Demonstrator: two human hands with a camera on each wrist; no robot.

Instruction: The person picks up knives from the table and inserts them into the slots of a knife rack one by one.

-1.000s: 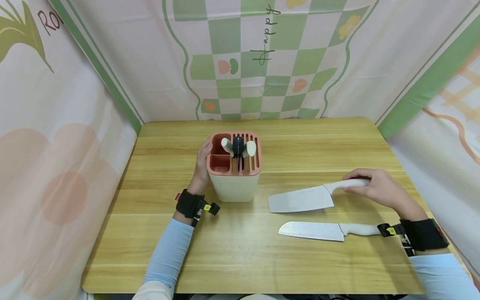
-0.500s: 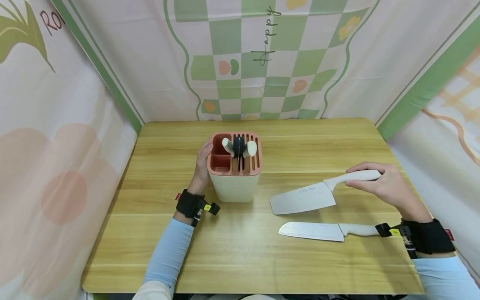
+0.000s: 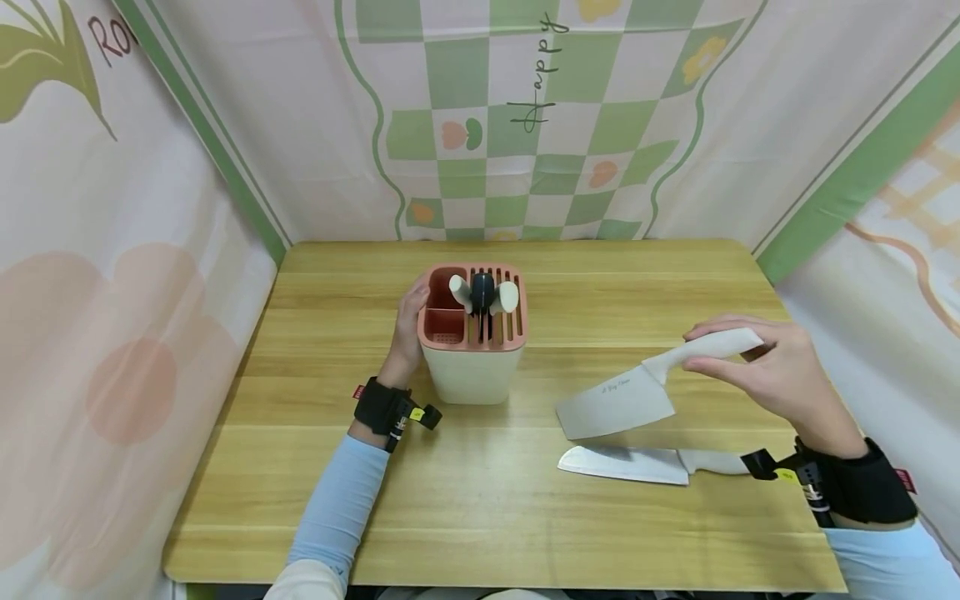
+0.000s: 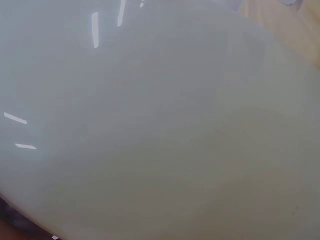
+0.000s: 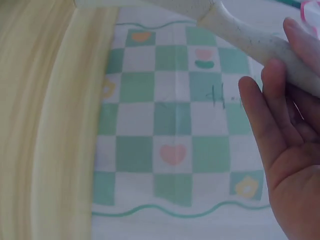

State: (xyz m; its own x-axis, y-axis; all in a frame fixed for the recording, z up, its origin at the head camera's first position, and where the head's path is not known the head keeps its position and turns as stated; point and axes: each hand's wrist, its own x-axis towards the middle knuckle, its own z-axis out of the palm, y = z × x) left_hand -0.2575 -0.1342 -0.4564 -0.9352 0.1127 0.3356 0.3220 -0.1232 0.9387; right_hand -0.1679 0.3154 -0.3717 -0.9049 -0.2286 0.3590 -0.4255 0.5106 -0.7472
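Note:
My right hand (image 3: 772, 367) pinches the white handle of a cleaver (image 3: 618, 404) between thumb and fingers. The broad blade slants down to the left, close over the wooden table. In the right wrist view the cleaver's handle (image 5: 250, 40) runs between the fingertips. A second white-handled knife (image 3: 626, 464) lies flat just below the cleaver, its handle end hidden by the wrist strap. My left hand (image 3: 408, 329) rests against the left side of a cream knife block (image 3: 472, 375) with a pink slotted top. The block's glossy wall (image 4: 160, 120) fills the left wrist view.
Two white handles and a black handle (image 3: 483, 292) stick up from the block's slots. Two open compartments (image 3: 444, 325) take up the left of its top. Printed cloth (image 3: 510, 175) hangs along the table's (image 3: 360, 275) back edge and both sides.
My right hand has lifted the cleaver's handle, so the blade tilts more steeply, and its tip has shifted right, nearer the second knife. The left hand stays against the block.

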